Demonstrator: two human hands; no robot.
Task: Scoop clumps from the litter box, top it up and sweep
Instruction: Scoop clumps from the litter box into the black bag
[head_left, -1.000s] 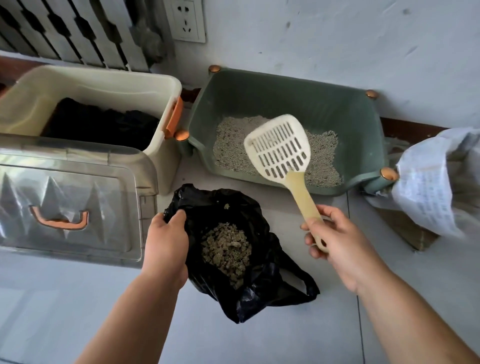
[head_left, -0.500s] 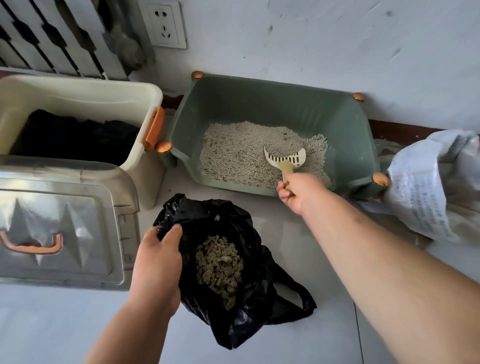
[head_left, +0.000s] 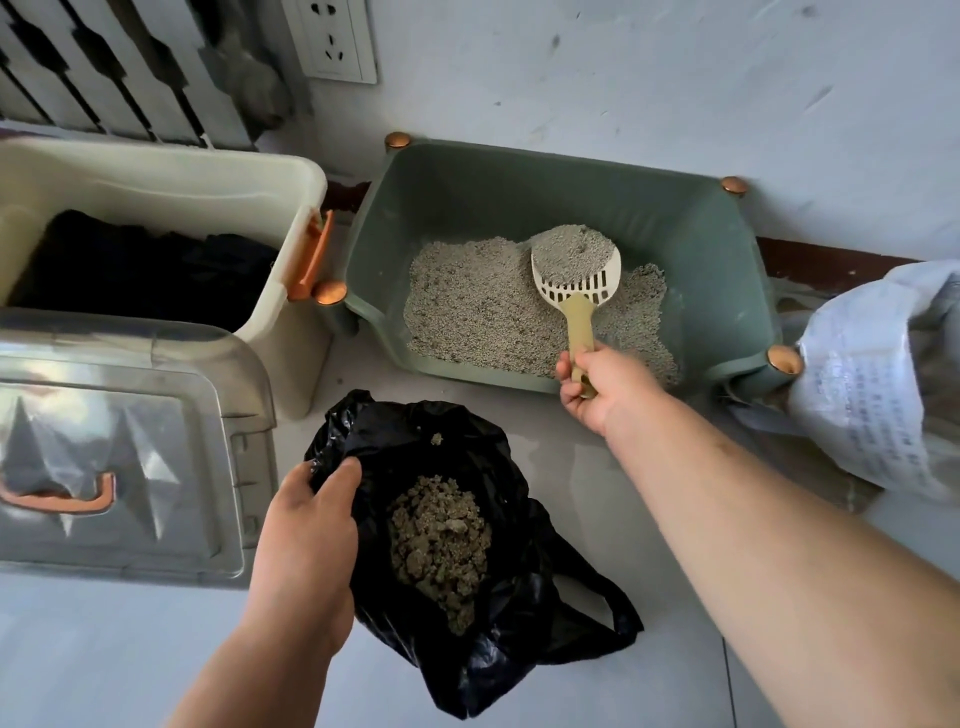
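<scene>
Pale tiled floor (head_left: 130, 649) meets a scuffed white wall (head_left: 623, 78), seen from above via head cam. A green litter box (head_left: 467, 197) sits on the floor against the wall, w/ grey litter (head_left: 467, 312) spread over its base in what looks like a shallow layer. The R hand (head_left: 597, 384) has its fingers wrapped round the tan handle of a cream slotted scoop (head_left: 576, 275), which lies over the litter in the box's R half w/ a heap of grains piled at its far end. Just in front of the box a black plastic bag (head_left: 519, 623) lies open on the floor. The L hand (head_left: 306, 519) grasps the bag's rim, fingers curled over the edge, & holds the mouth wide. A mound of brownish clumps (head_left: 441, 535) sits inside the bag, so scooping seems well underway but not done: this load is not yet sifted or tipped. Top-up prob. not yet done, and sweeping is left too, w/ no broom in view. At R, a white printed sack (head_left: 872, 374) sits right beside the box's front corner, poss. fresh litter, can't confirm. At L, a cream bin (head_left: 156, 176) holds dark contents, w/ a clear lid (head_left: 130, 441) lying in front of it. A wall socket (head_left: 337, 36) is above. In the way: the box's front lip lies btw scoop & bag, and the bin & lid crowd the bag's L side.
</scene>
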